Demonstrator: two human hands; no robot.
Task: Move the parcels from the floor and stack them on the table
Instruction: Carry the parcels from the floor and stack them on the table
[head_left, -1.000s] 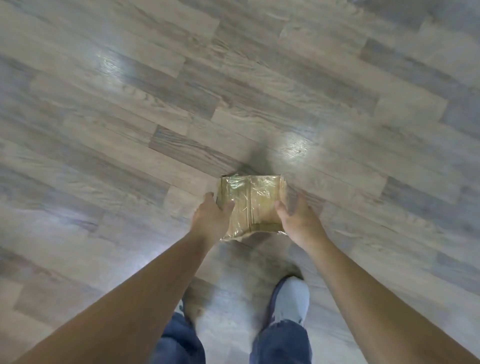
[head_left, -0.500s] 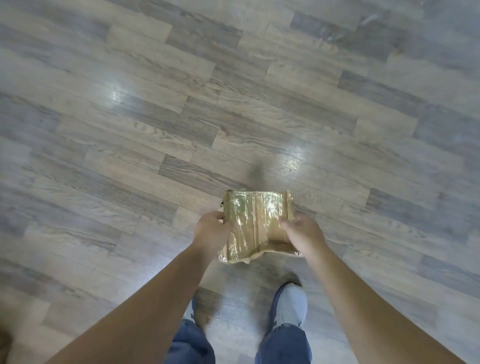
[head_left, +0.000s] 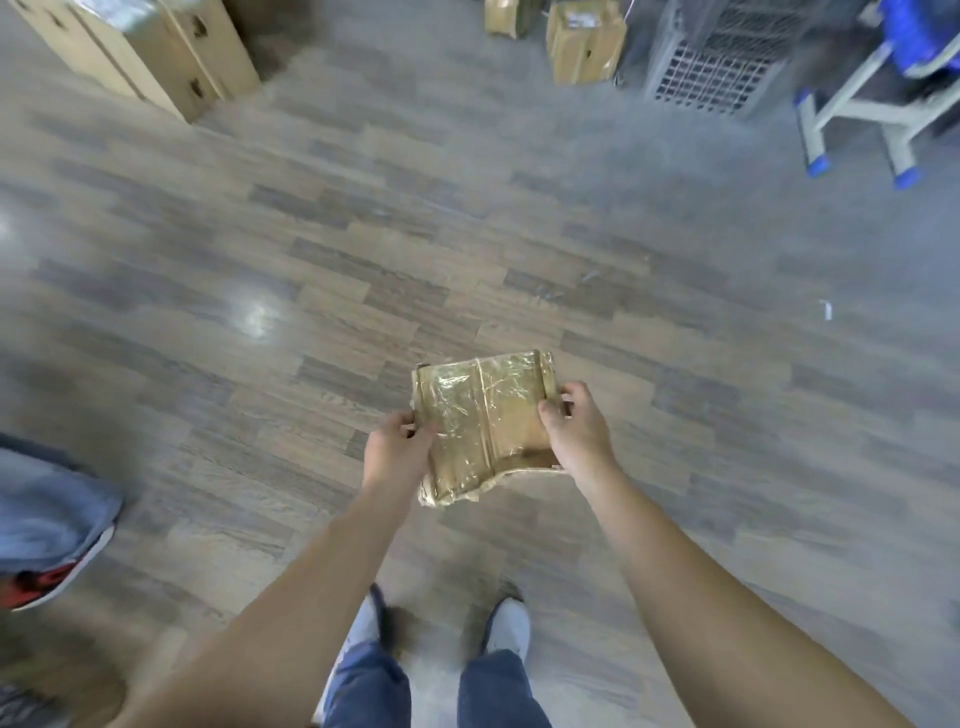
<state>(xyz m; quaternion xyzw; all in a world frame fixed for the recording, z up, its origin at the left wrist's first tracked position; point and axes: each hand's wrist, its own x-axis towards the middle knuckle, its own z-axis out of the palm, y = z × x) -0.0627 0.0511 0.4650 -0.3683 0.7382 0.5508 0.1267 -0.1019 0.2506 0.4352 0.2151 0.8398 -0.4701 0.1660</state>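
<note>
A small brown parcel (head_left: 483, 415) wrapped in shiny clear tape is held up off the wooden floor in front of me. My left hand (head_left: 395, 452) grips its left edge, thumb on top. Along its right edge my right hand (head_left: 576, 426) grips it, thumb on top and fingers curled round the side. The parcel's near end is torn and ragged. No table is in view.
Large cardboard boxes (head_left: 150, 47) stand at the far left. Two smaller boxes (head_left: 584, 39) and a grey mesh crate (head_left: 722, 57) sit at the far side. A blue-footed metal frame (head_left: 872, 104) is far right. Another person's leg and shoe (head_left: 47, 540) is at the left.
Both hands have lifted the parcel higher off the floor. The view has tilted up, bringing boxes, a crate and another person's leg into sight.
</note>
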